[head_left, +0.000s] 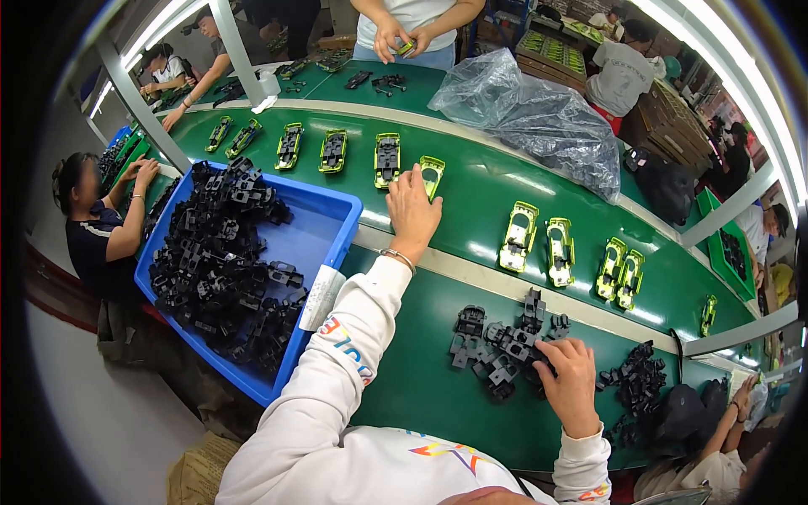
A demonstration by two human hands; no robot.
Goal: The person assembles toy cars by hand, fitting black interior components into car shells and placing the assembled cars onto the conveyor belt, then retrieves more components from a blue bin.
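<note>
My left hand (411,212) reaches over the belt with its fingers closed on the near end of a yellow-green toy car body (432,171). Beside that lies another toy car (387,158), its black underside facing up. Nearer to me, my right hand (573,380) is at the edge of a loose pile of black plastic parts (503,349). Its thumb and forefinger are bent around a black part there, mostly hidden by the fingers.
A blue bin (290,227) of black parts stands at left. More toy car bodies (518,237) lie along the green belt (471,223). A second heap of black parts (641,376) sits at right. Clear plastic sheeting (530,105) lies beyond the belt. Across it, a person (412,38) handles a car.
</note>
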